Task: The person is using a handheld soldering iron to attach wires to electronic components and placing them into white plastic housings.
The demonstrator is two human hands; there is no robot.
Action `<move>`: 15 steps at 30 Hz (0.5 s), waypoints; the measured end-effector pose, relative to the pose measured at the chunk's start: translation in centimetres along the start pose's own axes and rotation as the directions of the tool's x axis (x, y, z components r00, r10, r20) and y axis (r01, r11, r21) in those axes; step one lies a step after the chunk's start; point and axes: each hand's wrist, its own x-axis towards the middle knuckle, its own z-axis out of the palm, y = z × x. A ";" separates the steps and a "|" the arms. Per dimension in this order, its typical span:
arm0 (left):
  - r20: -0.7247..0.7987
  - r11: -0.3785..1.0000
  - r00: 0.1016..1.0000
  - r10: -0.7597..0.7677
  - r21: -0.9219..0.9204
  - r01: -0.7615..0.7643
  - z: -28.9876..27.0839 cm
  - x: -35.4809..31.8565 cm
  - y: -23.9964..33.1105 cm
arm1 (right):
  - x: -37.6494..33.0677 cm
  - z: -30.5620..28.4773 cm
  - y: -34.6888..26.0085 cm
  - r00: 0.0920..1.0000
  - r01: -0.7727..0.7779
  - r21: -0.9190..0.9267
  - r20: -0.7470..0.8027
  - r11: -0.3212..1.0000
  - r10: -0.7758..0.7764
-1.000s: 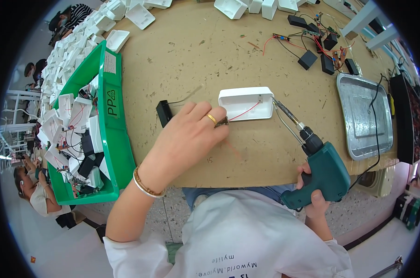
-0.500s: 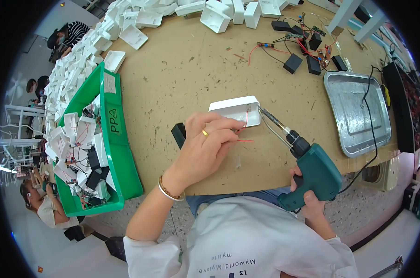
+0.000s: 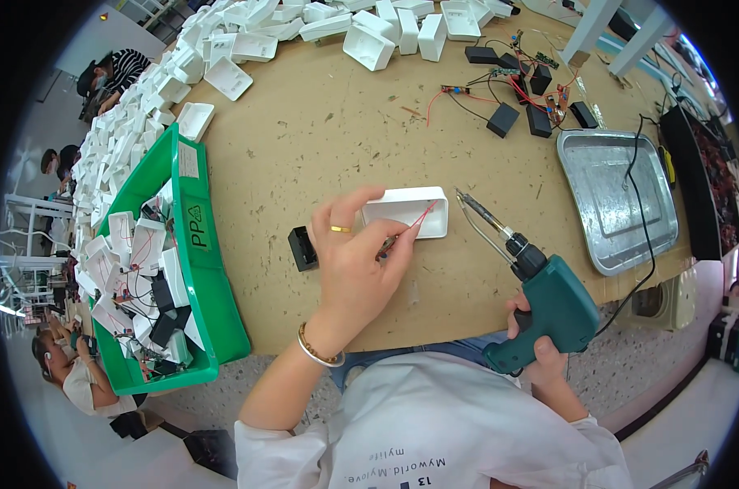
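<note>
My left hand pinches a small circuit board between thumb and forefinger; most of the board is hidden. Two thin red wires run from that pinch toward the right inner end of a white plastic box. Another finger reaches the box's upper left edge. Left of this hand, a black battery case rests on the table. My right hand is wrapped round the handle of a green soldering gun. Its tip points up and left, just right of the box and apart from it.
A green bin of wired white boxes stands left. Many white housings are heaped along the far left and back. Black cases with wired boards lie back right, near a metal tray crossed by the gun's black cord.
My left hand has shifted off the black battery case, which now shows fully. The red wires now both reach into the box. The box sits slightly nearer me, farther from the tip.
</note>
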 end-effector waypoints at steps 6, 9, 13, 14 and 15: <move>0.066 0.976 0.997 -0.042 -0.213 0.055 1.0 0.2 -1.2 | -0.2 0.9 -0.1 0.996 -0.012 -0.018 -0.085 1.000 0.011; 0.140 0.940 0.986 -0.089 -0.315 0.129 1.3 0.1 -1.5 | -0.6 0.8 0.0 0.996 -0.013 -0.015 -0.084 1.000 0.012; 0.155 0.943 0.985 -0.070 -0.312 0.116 2.2 -0.2 -1.8 | -1.1 1.4 -0.4 0.997 -0.050 -0.035 -0.063 0.998 0.048; 0.157 0.941 0.985 -0.074 -0.316 0.121 2.3 -0.2 -1.6 | -1.3 1.3 -0.3 0.997 -0.055 -0.039 -0.064 0.998 0.053; 0.138 0.955 0.989 -0.059 -0.279 0.096 2.4 -0.2 -1.4 | -1.6 1.1 0.0 0.997 -0.069 -0.104 -0.039 0.992 0.065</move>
